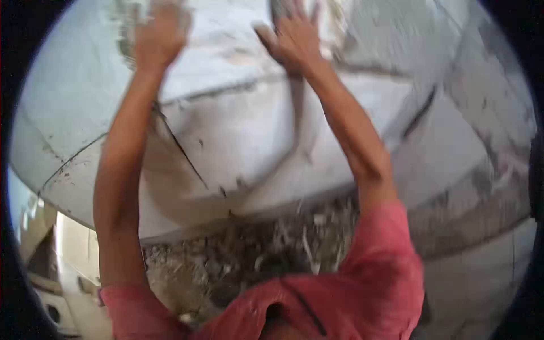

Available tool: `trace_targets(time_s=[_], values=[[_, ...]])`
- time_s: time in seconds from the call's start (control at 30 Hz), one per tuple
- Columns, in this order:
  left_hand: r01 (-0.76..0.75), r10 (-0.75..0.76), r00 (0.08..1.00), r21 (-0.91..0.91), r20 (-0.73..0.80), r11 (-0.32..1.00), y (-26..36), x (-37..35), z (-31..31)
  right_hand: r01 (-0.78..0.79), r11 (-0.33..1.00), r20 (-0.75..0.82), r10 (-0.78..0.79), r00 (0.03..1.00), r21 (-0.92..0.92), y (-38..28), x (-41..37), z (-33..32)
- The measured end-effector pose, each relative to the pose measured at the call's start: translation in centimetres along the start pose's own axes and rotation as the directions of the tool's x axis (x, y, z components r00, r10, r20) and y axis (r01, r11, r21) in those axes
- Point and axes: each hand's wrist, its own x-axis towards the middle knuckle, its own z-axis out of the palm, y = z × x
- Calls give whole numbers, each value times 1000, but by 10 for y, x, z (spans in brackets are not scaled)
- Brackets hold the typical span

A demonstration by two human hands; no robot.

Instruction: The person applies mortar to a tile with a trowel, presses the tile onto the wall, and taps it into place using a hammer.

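You have two bare arms stretched forward and up against one pale wall [238, 141], and both hands are blurred near the top of the view. Your right hand [297, 39] looks open, its one thumb standing out from the fingers, with nothing seen gripped in it. Your left hand [161, 37] is too smeared to tell whether it is open or closed. Between the two hands lies one whitish patch [218, 39], the surface nearest to both, with rough, broken edges at its left and right; whether either palm touches it, you cannot tell. Below, one thin dark crack [181, 150] slants down the wall near your left forearm, and one broader dark gash [420, 113] lies to the right of your right forearm. Along the wall's foot, rubble [226, 249] spreads in pieces too many to count. Your two red sleeves [382, 243] belong to one shirt, crossed by one dark strip.
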Motion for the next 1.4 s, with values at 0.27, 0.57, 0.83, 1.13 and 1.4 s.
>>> trace_targets(time_s=[0.27,0.57,0.83,1.13,1.4], values=[[-68,51,986,-100,-160,993,-1,-9,21,-83,996,-169,85,982,19,-4,14,-7],[-85,71,990,-109,-125,990,-2,-5,22,-109,991,-196,123,973,80,-21,16,-7],[24,-22,1000,-101,20,995,-1,-13,13,246,969,-493,-213,844,3,-69,73,-101],[17,-31,995,-146,-90,989,7,-27,14,253,960,-245,-275,930,-116,-46,147,-10],[38,-70,986,-204,-153,978,-3,-15,13,276,958,-351,-283,892,-71,-61,94,-34]])
